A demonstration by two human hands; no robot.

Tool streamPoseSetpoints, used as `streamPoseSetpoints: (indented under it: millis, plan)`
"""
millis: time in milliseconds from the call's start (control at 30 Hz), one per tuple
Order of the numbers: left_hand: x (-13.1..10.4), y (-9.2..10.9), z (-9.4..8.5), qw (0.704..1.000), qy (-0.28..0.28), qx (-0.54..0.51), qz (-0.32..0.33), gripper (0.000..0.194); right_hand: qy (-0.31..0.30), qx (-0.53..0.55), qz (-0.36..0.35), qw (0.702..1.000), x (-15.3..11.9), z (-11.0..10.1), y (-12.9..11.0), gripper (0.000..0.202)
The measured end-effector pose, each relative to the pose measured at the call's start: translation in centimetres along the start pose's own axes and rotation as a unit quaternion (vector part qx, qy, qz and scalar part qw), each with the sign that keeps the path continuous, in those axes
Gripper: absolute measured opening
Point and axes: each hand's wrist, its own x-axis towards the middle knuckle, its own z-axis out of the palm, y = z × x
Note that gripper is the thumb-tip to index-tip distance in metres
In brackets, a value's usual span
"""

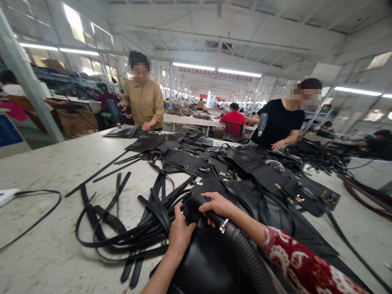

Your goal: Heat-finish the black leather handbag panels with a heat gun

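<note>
My right hand [219, 206] is wrapped round a black nozzle [214, 219] at the end of a ribbed grey hose [248, 249]. The nozzle rests over a large black leather piece [211, 255] close to me. To its left, my left hand [181, 230] grips the leather's upper edge, thumb on the near face, with a small metallic glint by the fingers. Just left of my left hand, several black straps [122, 241] curl across the pale table. Beyond both hands lie black leather panels [183, 161] with gold-coloured clasps.
The pale table [36, 171] carries a white device [7, 197] with a black cable at the left. Across it stand a person in a tan shirt [143, 102] and a person in black [280, 122], each holding a blower-like tool. Brown straps [367, 196] lie at the right.
</note>
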Motion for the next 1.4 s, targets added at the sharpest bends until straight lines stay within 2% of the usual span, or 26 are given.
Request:
streamPoseSetpoints:
  millis: [67, 133, 267, 367, 433, 500, 633, 700, 767, 833, 933, 1033, 1100, 1133, 1200, 1300, 1400]
  plan:
    - [0.2, -0.7, -0.5, 1.0, 0.001, -0.009, 0.018, 0.062, 0.032, 0.009, -0.033, 0.999, -0.2, -0.1, 0.1, 0.059]
    - [0.3, -1.3, -0.9, 1.0, 0.008, -0.016, 0.016, 0.059, 0.044, 0.018, -0.047, 0.998, -1.8, -0.4, 0.6, 0.064]
    - [0.3, -1.4, -0.8, 0.999, -0.002, -0.046, -0.003, 0.054, 0.019, 0.028, -0.017, 0.999, -5.8, -0.6, 2.6, 0.072]
    - [-0.2, -0.7, -1.4, 0.994, -0.048, -0.093, -0.023, 0.056, 0.026, 0.043, -0.007, 0.999, -6.0, 0.3, 4.3, 0.072]
    - [-1.1, -0.6, -3.1, 0.987, -0.089, -0.126, -0.042, 0.054, 0.045, 0.055, -0.019, 0.997, -4.8, 0.9, 5.0, 0.073]
    - [-2.8, -1.0, -5.7, 0.971, -0.138, -0.17, -0.09, 0.049, 0.059, 0.064, -0.034, 0.996, -3.4, 1.3, 5.5, 0.072]
    - [-8.3, -2.4, -11.0, 0.894, -0.222, -0.306, -0.239, 0.048, 0.076, 0.069, -0.055, 0.993, -1.6, 1.5, 5.9, 0.073]
    - [-11.1, -2.7, -12.2, 0.874, -0.22, -0.349, -0.257, 0.039, 0.092, 0.067, -0.063, 0.991, -1.1, 1.7, 6.0, 0.075]
    - [-13.3, -2.9, -12.3, 0.868, -0.209, -0.385, -0.233, 0.031, 0.11, 0.061, -0.072, 0.989, -1.0, 2.1, 5.9, 0.076]
    - [-14.8, -3.3, -11.6, 0.869, -0.187, -0.413, -0.196, 0.031, 0.129, 0.052, -0.084, 0.987, -1.5, 2.8, 5.4, 0.075]
    - [-15.8, -4.3, -10.1, 0.887, -0.094, -0.411, -0.185, 0.031, 0.141, 0.037, -0.102, 0.984, -4.1, 4.1, 4.2, 0.074]
    - [-16.1, -5.3, -8.9, 0.899, 0.004, -0.387, -0.205, 0.027, 0.073, 0.027, -0.094, 0.993, -8.7, 6.1, 3.6, 0.072]
    - [-16.2, -5.5, -8.5, 0.901, 0.032, -0.38, -0.207, 0.028, -0.03, 0.037, -0.049, 0.998, -11.6, 7.6, 4.0, 0.073]
    - [-16.3, -5.4, -8.5, 0.902, 0.035, -0.378, -0.205, 0.029, -0.073, 0.046, -0.023, 0.996, -12.7, 8.4, 4.5, 0.073]
    - [-16.6, -5.3, -8.6, 0.905, 0.031, -0.377, -0.194, 0.03, -0.115, 0.068, -0.001, 0.991, -13.8, 10.0, 5.7, 0.072]
    - [-16.8, -5.3, -9.2, 0.901, 0.005, -0.395, -0.176, 0.028, -0.117, 0.09, 0.006, 0.989, -13.4, 11.7, 7.0, 0.073]
    - [-16.3, -5.7, -9.9, 0.891, -0.023, -0.422, -0.166, 0.026, -0.108, 0.105, 0.011, 0.988, -12.4, 12.3, 6.9, 0.077]
